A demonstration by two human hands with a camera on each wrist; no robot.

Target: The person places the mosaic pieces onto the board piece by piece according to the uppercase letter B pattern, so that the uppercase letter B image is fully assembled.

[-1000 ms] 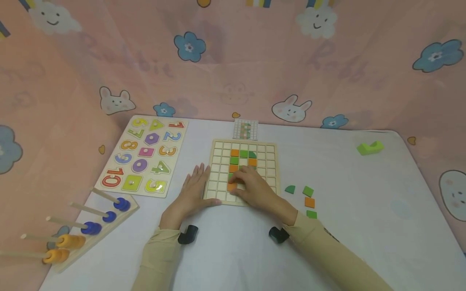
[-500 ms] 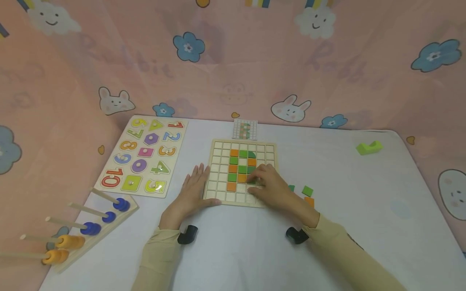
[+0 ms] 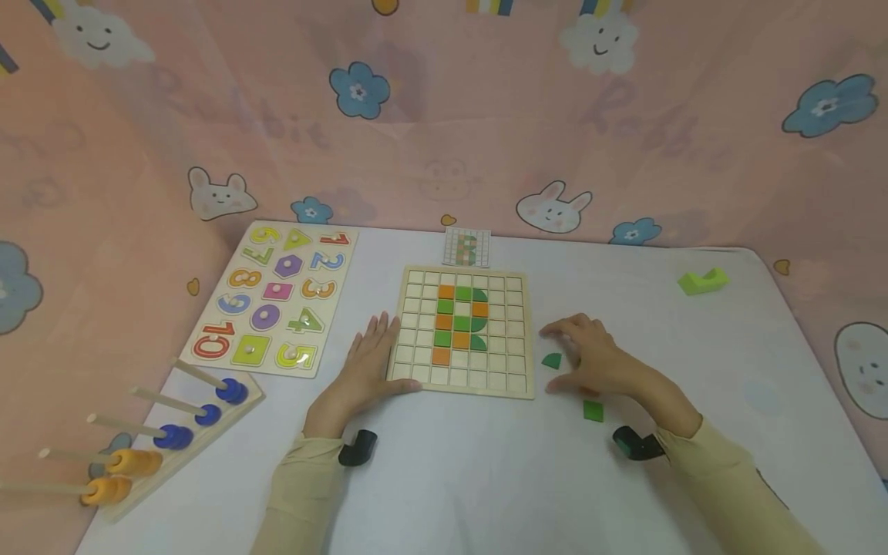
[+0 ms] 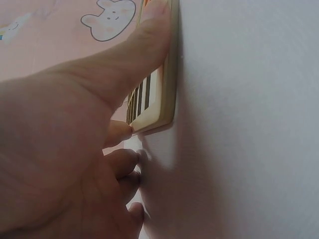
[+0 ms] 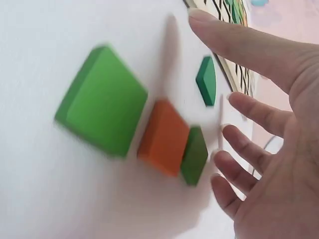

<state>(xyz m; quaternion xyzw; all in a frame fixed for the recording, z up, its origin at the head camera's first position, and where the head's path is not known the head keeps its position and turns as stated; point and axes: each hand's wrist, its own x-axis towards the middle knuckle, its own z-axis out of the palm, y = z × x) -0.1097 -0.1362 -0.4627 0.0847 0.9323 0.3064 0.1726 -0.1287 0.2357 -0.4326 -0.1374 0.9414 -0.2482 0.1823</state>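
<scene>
A wooden grid board (image 3: 509,378) lies mid-table, with orange, light green and dark green tiles set in several of its squares. My left hand (image 3: 361,370) rests at the board's left edge, fingers straight and thumb along the near edge. Right of the board, my right hand (image 3: 600,358) hovers with fingers spread and nothing between them. Under it lie a dark green quarter-round tile (image 3: 552,361), an orange tile (image 5: 163,139), a green square tile (image 3: 593,411) and another green tile (image 5: 195,156). In the head view the hand hides part of these.
Behind the board lies a small pattern card (image 3: 467,247). To the left are a number puzzle board (image 3: 326,308) and a peg stacker (image 3: 201,432) with blue and orange rings. A light green notched block (image 3: 704,282) sits at the far right.
My right hand has left the board and moved right, over the loose tiles. A dark green rounded tile now shows in the square where its fingers were. My left hand has stayed put.
</scene>
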